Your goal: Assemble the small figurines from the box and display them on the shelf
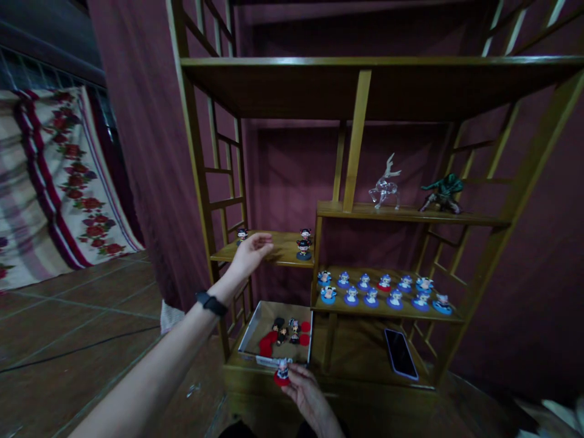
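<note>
My right hand (pixel 306 389) pinches a small figurine (pixel 282 370) with pale hair and a round red base, in front of the cardboard box's near edge. At the left shelf (pixel 283 252), my left hand (pixel 252 254) hovers with fingers loosely bent and thumb apart, nothing visible in it. Close by it, partly hidden, stands a black-haired figurine (pixel 241 235). Two more black-haired figurines, the front one (pixel 303 249) on a dark base, stand at that shelf's right end. Inside the shallow box (pixel 252 331) lie several figurines (pixel 281 331) and red bases (pixel 305 339).
Two rows of figurines (pixel 371 297), mostly on blue or purple bases, line the right shelf (pixel 387 310). Above are a clear deer ornament (pixel 385 190) and a dark green figure (pixel 444 193). A phone (pixel 401 353) lies on the lowest board. Wooden posts (pixel 356 140) divide the compartments.
</note>
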### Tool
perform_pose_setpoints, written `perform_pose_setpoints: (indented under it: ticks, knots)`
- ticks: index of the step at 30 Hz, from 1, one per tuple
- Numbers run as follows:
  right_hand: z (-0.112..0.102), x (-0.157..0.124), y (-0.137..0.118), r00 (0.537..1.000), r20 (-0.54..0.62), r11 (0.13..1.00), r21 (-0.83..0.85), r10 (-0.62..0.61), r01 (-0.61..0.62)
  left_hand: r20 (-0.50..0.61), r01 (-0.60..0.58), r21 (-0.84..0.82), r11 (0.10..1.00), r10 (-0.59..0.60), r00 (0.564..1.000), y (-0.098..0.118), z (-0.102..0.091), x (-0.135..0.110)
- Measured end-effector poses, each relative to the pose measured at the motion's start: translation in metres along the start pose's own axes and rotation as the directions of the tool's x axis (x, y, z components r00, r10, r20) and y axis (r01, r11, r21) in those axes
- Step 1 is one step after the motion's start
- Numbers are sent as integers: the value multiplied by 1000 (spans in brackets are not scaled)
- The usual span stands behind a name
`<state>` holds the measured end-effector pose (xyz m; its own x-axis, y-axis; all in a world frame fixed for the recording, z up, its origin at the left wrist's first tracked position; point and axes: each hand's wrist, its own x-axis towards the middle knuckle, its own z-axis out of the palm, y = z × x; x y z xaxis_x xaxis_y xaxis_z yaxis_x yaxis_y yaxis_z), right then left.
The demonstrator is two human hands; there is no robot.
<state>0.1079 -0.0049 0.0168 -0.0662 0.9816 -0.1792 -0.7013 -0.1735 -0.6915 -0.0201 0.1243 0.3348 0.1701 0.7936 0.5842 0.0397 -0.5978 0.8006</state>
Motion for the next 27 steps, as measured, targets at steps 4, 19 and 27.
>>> perform_pose_setpoints:
  ticks: [4,19,27]
  knots:
    - [-2,0,-2,1000,10,1000,15,-16,16,173,137,-83,987,-121,977,-26,26,59]
    - [-13,6,-6,999,20,998,48,-49,48,420,387,-139,911,-300,856,-69,94,121]
    - [-14,0,-9,998,29,996,64,-62,60,438,375,-167,912,-273,857,-59,88,105]
